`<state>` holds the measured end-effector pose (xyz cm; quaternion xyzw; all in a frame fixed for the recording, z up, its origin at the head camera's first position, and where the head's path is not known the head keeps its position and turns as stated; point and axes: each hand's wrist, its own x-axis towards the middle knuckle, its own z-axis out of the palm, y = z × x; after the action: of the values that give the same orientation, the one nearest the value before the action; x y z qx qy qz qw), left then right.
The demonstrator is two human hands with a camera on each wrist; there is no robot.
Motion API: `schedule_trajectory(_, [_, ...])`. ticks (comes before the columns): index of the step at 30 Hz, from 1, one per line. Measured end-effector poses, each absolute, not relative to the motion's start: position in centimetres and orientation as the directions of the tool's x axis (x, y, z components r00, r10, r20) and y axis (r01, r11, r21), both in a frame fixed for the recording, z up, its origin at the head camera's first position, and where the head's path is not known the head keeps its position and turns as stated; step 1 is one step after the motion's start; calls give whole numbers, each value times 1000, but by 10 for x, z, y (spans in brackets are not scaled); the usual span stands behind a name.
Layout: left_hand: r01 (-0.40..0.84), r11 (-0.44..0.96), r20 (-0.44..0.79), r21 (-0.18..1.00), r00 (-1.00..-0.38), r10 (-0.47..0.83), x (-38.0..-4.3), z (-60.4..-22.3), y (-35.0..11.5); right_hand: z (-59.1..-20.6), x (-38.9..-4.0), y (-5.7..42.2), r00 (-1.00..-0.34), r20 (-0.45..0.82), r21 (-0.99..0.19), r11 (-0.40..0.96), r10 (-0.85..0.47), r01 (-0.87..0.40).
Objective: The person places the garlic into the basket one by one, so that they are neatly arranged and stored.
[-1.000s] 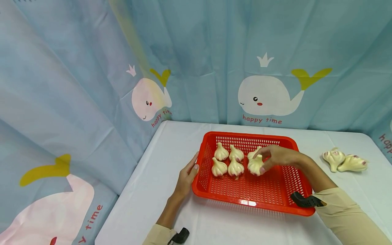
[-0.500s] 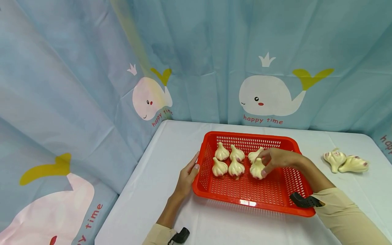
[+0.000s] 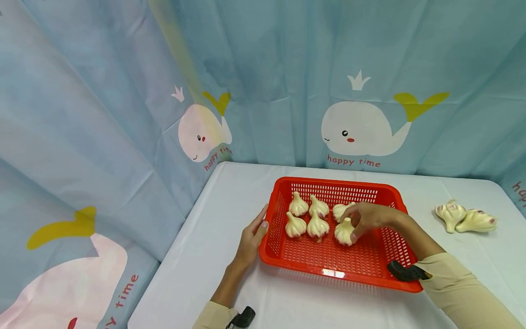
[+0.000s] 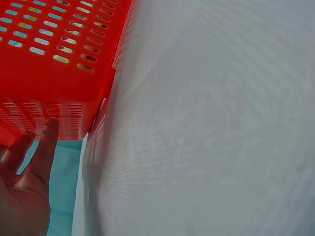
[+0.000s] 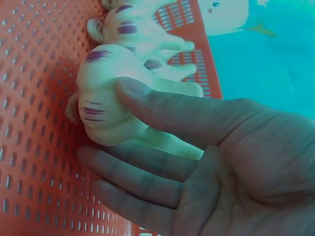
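Note:
Inside a red perforated plastic basket (image 3: 328, 273), my right hand (image 3: 371, 215) pinches a pale garlic bulb (image 3: 344, 232) between thumb and fingers. The right wrist view shows the thumb lying across this purple-streaked garlic bulb (image 5: 106, 105), with fingers on its other side. Just behind it sits another garlic bulb (image 3: 340, 210), partly hidden by the hand. Further left, several garlic bulbs stand stem up in two rows, among them a front garlic bulb (image 3: 318, 226). My left hand (image 3: 249, 242) rests against the basket's left side, its fingers extended along the outer wall in the left wrist view.
Two more garlic bulbs (image 3: 476, 221) lie on the white-covered table (image 3: 197, 274) to the right of the basket. A blue curtain (image 3: 271, 91) with whale prints hangs behind and to the left of the table.
My right hand and the garlic bulb in it have shifted slightly toward the near side of the basket, uncovering more of the bulb behind. The left hand has stayed in place.

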<state>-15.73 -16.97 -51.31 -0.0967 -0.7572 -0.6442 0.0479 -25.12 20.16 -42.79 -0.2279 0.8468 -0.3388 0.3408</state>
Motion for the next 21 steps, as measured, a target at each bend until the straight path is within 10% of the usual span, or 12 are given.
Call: schedule_trajectory(21, [198,140,187,970,-978,91,-157,-513,-169,-417,-248,209,-674,-370,-794,594,-639,-127])
